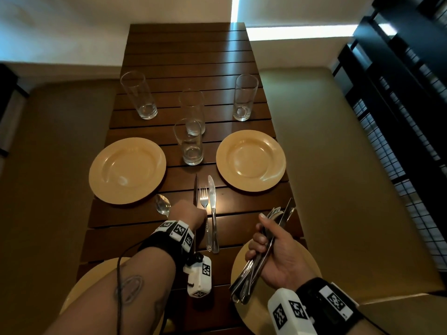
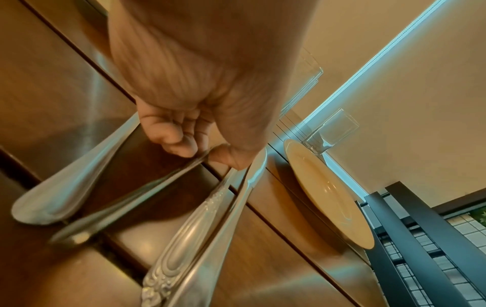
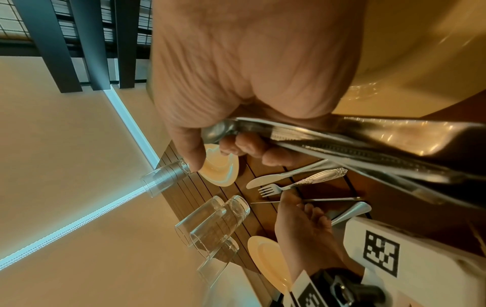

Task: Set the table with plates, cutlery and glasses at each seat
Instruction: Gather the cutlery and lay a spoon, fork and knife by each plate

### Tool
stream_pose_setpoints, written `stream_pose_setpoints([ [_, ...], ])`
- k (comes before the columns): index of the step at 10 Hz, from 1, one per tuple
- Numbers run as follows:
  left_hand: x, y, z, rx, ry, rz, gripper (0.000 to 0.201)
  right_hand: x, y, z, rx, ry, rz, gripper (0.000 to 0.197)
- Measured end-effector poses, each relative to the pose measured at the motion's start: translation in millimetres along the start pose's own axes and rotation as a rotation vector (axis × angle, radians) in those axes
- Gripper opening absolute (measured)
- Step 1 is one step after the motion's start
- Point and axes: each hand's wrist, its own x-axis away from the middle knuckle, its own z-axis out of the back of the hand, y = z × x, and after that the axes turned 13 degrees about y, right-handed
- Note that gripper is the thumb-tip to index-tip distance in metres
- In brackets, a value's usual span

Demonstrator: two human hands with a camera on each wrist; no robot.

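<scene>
My left hand (image 1: 191, 212) pinches a thin table knife (image 1: 195, 189) between thumb and fingertip (image 2: 184, 148), low over the middle of the wooden table (image 1: 183, 56). Beside that knife lie a spoon (image 1: 162, 204), a fork (image 1: 204, 198) and a second knife (image 1: 212, 201). My right hand (image 1: 271, 243) grips a bundle of cutlery (image 1: 254, 269) above the near right plate (image 1: 310, 262). Two more yellow plates sit at far left (image 1: 127, 170) and far right (image 1: 251, 160). A near left plate (image 1: 96, 274) is mostly hidden under my left forearm.
Several clear tall glasses stand beyond the plates: one at far left (image 1: 139, 95), one at far right (image 1: 244, 97), two in the middle (image 1: 189, 145). Dark railings (image 1: 399, 105) run along the right. Tan floor lies on both sides of the narrow table.
</scene>
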Motion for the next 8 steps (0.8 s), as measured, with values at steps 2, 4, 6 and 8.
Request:
stream_pose_setpoints([
  [2, -0.1, -1.3, -0.9, 0.05, 0.037, 0.022, 0.029, -2.2, 1.1, 1.2, -0.001, 0.005, -0.007, 0.023],
  [4, 3.3, 4.3, -6.6, 0.098, -0.008, -0.009, 0.02, -2.7, -0.1, 3.2, 0.005, 0.007, -0.006, 0.022],
  [6, 2.0, 7.4, -9.0, 0.066, -0.012, -0.031, 0.023, -1.9, -3.0, 1.2, 0.013, 0.005, -0.006, 0.021],
  [8, -1.1, 10.1, -11.2, 0.05, -0.039, -0.054, 0.02, -4.7, -1.5, 0.8, 0.022, 0.022, -0.006, 0.021],
])
